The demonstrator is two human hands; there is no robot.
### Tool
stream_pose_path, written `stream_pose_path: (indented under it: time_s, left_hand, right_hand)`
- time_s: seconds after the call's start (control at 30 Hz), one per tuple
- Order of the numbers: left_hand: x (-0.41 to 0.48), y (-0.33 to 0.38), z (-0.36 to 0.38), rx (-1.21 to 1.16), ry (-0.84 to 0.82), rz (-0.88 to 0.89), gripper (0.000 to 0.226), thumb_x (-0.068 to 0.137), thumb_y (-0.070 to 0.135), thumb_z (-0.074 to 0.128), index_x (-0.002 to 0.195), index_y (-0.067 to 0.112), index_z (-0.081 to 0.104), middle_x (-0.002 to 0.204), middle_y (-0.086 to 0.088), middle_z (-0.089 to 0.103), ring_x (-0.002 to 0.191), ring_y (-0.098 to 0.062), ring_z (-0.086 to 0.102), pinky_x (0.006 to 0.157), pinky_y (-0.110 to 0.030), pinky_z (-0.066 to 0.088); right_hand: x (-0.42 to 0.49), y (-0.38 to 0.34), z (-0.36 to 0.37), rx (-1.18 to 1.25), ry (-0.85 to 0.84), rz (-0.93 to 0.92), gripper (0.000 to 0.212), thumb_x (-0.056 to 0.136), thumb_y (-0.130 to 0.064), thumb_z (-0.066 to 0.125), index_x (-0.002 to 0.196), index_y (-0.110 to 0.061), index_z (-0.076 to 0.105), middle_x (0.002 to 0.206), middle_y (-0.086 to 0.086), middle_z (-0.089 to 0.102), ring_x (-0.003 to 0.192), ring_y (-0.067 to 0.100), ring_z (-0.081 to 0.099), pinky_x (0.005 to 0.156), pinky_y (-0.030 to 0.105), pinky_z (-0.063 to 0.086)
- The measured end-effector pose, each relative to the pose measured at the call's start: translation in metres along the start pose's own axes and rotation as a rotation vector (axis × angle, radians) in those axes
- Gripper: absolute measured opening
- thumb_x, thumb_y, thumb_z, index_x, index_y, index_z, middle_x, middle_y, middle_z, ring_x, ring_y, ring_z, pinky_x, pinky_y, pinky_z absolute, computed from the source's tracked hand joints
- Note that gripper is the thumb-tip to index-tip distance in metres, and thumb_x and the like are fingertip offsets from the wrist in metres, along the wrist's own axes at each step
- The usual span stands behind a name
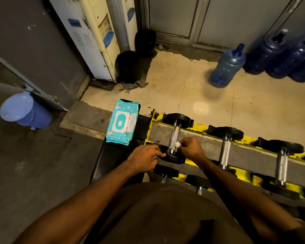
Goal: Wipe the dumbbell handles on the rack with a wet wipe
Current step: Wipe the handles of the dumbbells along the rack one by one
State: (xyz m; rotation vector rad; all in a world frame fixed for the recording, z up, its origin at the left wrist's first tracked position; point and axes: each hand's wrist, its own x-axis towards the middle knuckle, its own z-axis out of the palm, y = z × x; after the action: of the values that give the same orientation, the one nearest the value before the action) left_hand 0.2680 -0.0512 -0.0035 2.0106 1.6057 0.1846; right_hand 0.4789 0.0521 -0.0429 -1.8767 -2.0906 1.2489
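Note:
A yellow rack (199,128) holds several black dumbbells with knurled metal handles. My right hand (191,147) pinches a small white wet wipe (178,144) against the lower part of the leftmost dumbbell's handle (174,136). My left hand (145,155) rests on the near black head of that same dumbbell (173,158), fingers curled over its edge. Two more handles, the middle handle (225,152) and the right handle (282,163), lie to the right. A teal wet-wipe pack (122,123) with its lid flipped open lies on a black bench left of the rack.
The black bench (111,155) stands left of the rack. A lower rack row with more dumbbells (165,171) sits near my body. Blue water jugs (227,67), black bins (128,66), water dispensers (88,32) and a lilac bin (25,110) stand around the tiled floor.

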Motion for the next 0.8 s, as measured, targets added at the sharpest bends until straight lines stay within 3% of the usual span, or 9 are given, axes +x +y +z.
stream_pose_path:
  time_s: [0.1,0.27,0.37,0.47,0.63,0.7,0.8]
  left_hand:
    - [-0.001,0.000,0.000,-0.006,-0.013,-0.005,0.034,0.095,0.025,0.059,0.128,0.029,0.067,0.118,0.009,0.062,0.105,-0.006,0.056,0.089,-0.031,0.051]
    - [-0.004,0.001,0.004,-0.022,-0.004,-0.013,0.035,0.096,0.024,0.058,0.129,0.028,0.066,0.119,0.008,0.061,0.105,-0.005,0.056,0.090,-0.029,0.050]
    - [-0.002,0.002,0.003,-0.029,0.000,-0.021,0.034,0.096,0.024,0.058,0.129,0.029,0.066,0.118,0.008,0.061,0.104,-0.005,0.056,0.089,-0.028,0.050]
    - [-0.002,-0.001,0.003,-0.030,0.012,-0.025,0.035,0.095,0.023,0.059,0.128,0.029,0.068,0.116,0.008,0.062,0.103,-0.008,0.059,0.086,-0.030,0.050]
    - [0.001,0.001,0.004,-0.037,0.009,-0.017,0.032,0.096,0.025,0.059,0.127,0.028,0.068,0.116,0.009,0.062,0.103,-0.006,0.057,0.089,-0.031,0.051]
    - [0.003,0.002,0.002,-0.036,-0.002,-0.011,0.032,0.097,0.026,0.059,0.128,0.029,0.067,0.118,0.009,0.061,0.104,-0.006,0.057,0.089,-0.029,0.050]
    - [0.003,0.003,0.003,-0.039,-0.006,-0.007,0.033,0.096,0.026,0.058,0.129,0.031,0.066,0.118,0.010,0.060,0.103,-0.006,0.057,0.086,-0.025,0.048]
  right_hand:
    - [-0.003,0.005,-0.005,0.022,-0.216,0.060,0.004,0.085,-0.006,0.073,0.087,-0.008,0.076,0.085,0.006,0.073,0.077,0.018,0.068,0.068,0.032,0.059]
    - [-0.004,-0.005,0.006,0.285,0.059,0.167,0.009,0.087,-0.006,0.071,0.083,-0.013,0.075,0.083,0.006,0.073,0.081,0.023,0.070,0.068,0.033,0.058]
    - [-0.012,-0.005,0.007,0.240,-0.009,0.128,0.006,0.086,-0.015,0.071,0.083,-0.014,0.076,0.078,0.002,0.073,0.070,0.015,0.068,0.055,0.022,0.052]
    - [-0.019,-0.006,0.004,0.153,-0.007,0.046,0.019,0.086,-0.032,0.074,0.074,-0.017,0.077,0.066,-0.004,0.071,0.054,0.002,0.062,0.045,0.014,0.042]
    - [-0.019,-0.024,0.003,0.232,0.316,-0.052,0.007,0.088,-0.018,0.073,0.093,-0.017,0.078,0.082,-0.013,0.069,0.074,-0.002,0.061,0.066,0.020,0.048]
    - [-0.017,-0.025,-0.001,0.010,0.237,-0.277,0.012,0.088,-0.010,0.071,0.097,-0.014,0.077,0.091,-0.009,0.067,0.079,0.001,0.059,0.071,0.019,0.047]
    - [-0.011,-0.020,-0.008,-0.450,-0.088,-0.532,0.018,0.090,-0.015,0.066,0.107,-0.014,0.074,0.108,0.005,0.064,0.098,0.020,0.061,0.078,0.027,0.050]
